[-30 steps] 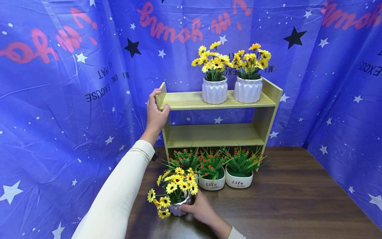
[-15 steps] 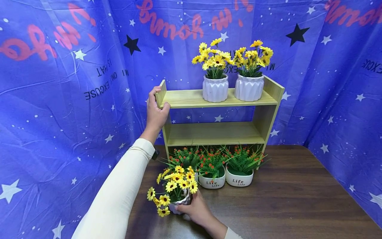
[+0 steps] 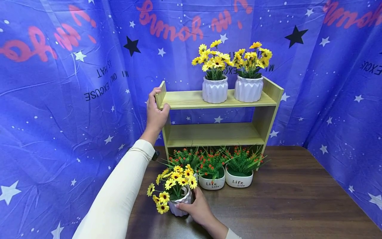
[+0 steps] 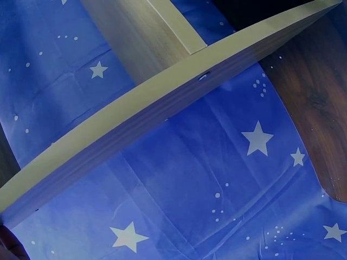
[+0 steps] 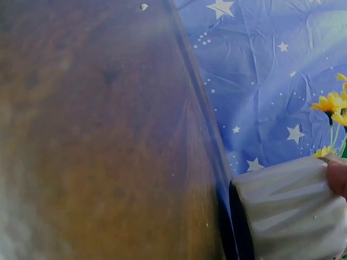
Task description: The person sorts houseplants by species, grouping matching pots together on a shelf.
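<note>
Your R hand grips yellow-flower pot, low nr desk, contact unclear, in front of L-most red-flecked plant; blooms may snag it. Beyond, your L hand grips shelf end; hard tug cd topple 2 top pots.

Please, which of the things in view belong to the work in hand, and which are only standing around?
Belong, judging by the hands:
yellow-flower pot, held by the right hand
wooden shelf, gripped by the left hand
perhaps the two similar pots on its top board

Probably only around:
red-flowered planters, untouched
starry curtain
</note>
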`<state>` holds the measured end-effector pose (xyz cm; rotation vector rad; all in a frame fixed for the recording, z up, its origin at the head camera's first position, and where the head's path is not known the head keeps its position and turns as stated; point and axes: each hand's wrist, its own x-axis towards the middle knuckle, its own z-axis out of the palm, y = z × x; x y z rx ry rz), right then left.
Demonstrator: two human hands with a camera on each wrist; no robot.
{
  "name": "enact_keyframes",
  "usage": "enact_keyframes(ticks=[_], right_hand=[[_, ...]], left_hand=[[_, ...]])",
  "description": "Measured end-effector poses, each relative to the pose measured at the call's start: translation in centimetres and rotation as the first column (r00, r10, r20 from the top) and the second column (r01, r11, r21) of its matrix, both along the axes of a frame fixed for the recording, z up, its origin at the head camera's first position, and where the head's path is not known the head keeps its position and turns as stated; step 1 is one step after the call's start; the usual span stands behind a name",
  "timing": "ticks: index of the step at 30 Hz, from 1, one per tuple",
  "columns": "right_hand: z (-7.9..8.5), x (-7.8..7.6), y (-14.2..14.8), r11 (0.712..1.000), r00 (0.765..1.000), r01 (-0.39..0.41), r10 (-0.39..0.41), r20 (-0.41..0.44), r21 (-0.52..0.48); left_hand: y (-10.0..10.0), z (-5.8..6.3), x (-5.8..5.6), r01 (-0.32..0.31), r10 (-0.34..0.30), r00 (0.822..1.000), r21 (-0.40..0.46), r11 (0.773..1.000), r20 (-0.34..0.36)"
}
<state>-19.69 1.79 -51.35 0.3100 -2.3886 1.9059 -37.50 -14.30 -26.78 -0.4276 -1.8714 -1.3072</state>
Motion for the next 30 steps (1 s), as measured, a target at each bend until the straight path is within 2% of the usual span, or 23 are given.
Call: enact_keyframes(ticks=[6, 11, 23, 30], right_hand=[[0.3, 0.4, 0.3, 1.000, 1.000, 0.008, -0.008, 0.019, 0.003], [1.4, 0.7, 0.6, 0.999, 1.000, 0.008, -0.008, 0.010, -0.041], [6.4, 1.6, 2.1, 0.986, 0.994, 0.098, -0.104, -0.042, -0.134], [9.1, 1.8, 3.1, 0.960, 0.996, 0.062, -0.078, -0.049, -0.273]], left_hand=[[0.0, -0.1, 0.1, 0.013, -0.013, 1.000, 0.000, 1.000, -0.011], [0.0, 0.0, 0.1, 0.016, -0.016, 1.000, 0.003, 1.000, 0.005], [-0.2, 0.3, 0.0, 0.023, -0.023, 1.000, 0.008, 1.000, -0.004], [0.0, 0.2, 0.3, 0.011, -0.011, 1.000, -0.003, 1.000, 0.019]])
